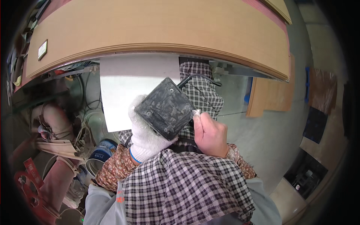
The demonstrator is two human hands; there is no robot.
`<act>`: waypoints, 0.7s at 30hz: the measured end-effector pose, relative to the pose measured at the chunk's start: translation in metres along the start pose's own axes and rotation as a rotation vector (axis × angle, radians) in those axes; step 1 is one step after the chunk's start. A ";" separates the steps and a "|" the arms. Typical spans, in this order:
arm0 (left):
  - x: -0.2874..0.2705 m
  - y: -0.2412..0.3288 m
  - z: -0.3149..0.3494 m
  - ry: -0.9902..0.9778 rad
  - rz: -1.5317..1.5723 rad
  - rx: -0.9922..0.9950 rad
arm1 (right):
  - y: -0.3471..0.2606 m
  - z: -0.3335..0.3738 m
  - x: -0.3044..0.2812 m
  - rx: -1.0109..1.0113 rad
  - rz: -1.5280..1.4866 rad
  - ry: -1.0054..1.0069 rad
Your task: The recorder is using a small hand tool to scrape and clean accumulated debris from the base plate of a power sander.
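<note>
Hands: two, left [139,129] and right [210,133]. White glove [144,145]: one. Black square-faced tool [165,108]: one. Dark cord [204,75] off it: one. Small pale piece [196,111] in the right hand: one. Flowered sleeves [115,167]: two. White sheet [125,88]: one. Blue bucket [103,150]: one. Bench boards [157,26]: several layers, too fine to count.

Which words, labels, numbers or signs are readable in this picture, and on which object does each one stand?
No text is clear enough to quote.
Blue cylindrical bucket: pale markings, too small to read.
Flat red piece at lower left: pale markings, too blurred.
Light-grey fabric sleeve: orange markings, unreadable.
Small white dark-edged rectangle on the tan flat board: no readable text.
</note>
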State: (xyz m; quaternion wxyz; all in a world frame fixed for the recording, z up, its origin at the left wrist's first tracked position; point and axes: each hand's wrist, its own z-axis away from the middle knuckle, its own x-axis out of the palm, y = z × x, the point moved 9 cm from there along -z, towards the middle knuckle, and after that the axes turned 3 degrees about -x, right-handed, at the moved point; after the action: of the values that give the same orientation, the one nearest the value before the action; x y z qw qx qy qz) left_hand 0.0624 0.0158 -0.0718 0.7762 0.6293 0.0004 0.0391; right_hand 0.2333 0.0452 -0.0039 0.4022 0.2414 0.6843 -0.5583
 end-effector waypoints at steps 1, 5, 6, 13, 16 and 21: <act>-0.003 -0.025 0.001 0.051 0.174 -0.189 | -0.001 0.003 0.001 -0.002 0.000 -0.006; -0.008 0.015 -0.001 0.079 -0.211 0.113 | -0.007 0.010 0.004 -0.093 0.029 -0.017; -0.008 0.016 0.000 0.079 -0.210 0.111 | -0.009 0.011 0.005 -0.109 0.029 -0.038; 0.004 -0.004 0.000 -0.080 -0.019 -0.099 | 0.013 0.007 -0.003 -0.018 0.017 -0.008; 0.001 -0.016 -0.008 -0.019 0.618 -0.332 | 0.012 0.006 -0.003 -0.041 0.013 0.016; 0.003 -0.010 -0.002 -0.122 0.053 -0.174 | 0.013 0.004 -0.008 0.003 -0.035 0.036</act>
State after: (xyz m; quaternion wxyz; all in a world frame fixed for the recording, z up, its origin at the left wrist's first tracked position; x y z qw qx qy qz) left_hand 0.0659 0.0155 -0.0818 0.8251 0.5607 -0.0669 0.0213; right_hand 0.2492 0.0459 -0.0051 0.3797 0.2402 0.6946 -0.5618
